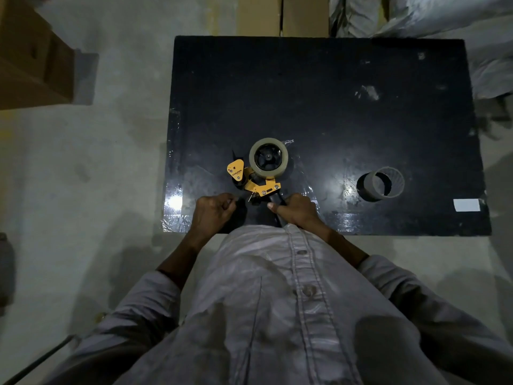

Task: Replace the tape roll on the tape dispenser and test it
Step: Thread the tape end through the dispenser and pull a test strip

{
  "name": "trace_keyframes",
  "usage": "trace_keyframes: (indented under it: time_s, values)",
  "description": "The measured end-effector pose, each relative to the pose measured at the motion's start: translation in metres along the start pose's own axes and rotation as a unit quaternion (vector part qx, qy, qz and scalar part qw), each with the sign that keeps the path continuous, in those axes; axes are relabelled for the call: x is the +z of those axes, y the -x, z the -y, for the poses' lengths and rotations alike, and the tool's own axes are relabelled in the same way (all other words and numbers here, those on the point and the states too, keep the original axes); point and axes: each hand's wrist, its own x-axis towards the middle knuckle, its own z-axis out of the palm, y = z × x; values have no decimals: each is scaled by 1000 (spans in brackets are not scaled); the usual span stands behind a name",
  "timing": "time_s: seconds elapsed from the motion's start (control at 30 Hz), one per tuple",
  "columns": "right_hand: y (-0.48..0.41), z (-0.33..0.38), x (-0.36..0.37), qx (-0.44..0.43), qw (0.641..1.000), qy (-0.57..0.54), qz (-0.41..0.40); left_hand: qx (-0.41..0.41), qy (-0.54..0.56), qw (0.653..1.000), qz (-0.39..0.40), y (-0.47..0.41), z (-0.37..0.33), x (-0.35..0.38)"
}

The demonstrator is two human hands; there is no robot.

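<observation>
Black glossy tabletop (333, 79) on grey concrete floor (125, 148), cardboard boxes (33, 56) far left. Right hand (295, 211) wrapped around black handle of dispenser (256, 180), near front edge. Left hand (213, 211) curled w/ fingers pinched, just beside it; can't tell what it holds. Yellow metal frame, tape roll (268, 158) mounted. Empty core (380, 183) upright, well right.

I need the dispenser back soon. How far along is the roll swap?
Done: a fresh tape roll sits on the dispenser, and the empty core lies aside on the black table. In hand: the right hand grips the handle while the left hand pinches near the front, seemingly threading tape. Left: testing it.
</observation>
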Motion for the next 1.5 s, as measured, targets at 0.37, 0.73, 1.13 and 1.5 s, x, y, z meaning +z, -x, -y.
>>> trace_keyframes:
  time_s: [0.37,0.73,1.13,1.5]
  values:
    - [-1,-4,-11,-5,999,24,-23,43,7,999,22,-18,19,-19]
    - [2,-13,-31,-137,988,4,-70,-1,57,998,0,5,-6,3]
    - [3,-1,-19,-206,974,5,-94,-7,61,998,26,3,0,-4]
    - [-7,11,-24,-186,982,10,-45,44,25,998,34,-5,4,-10]
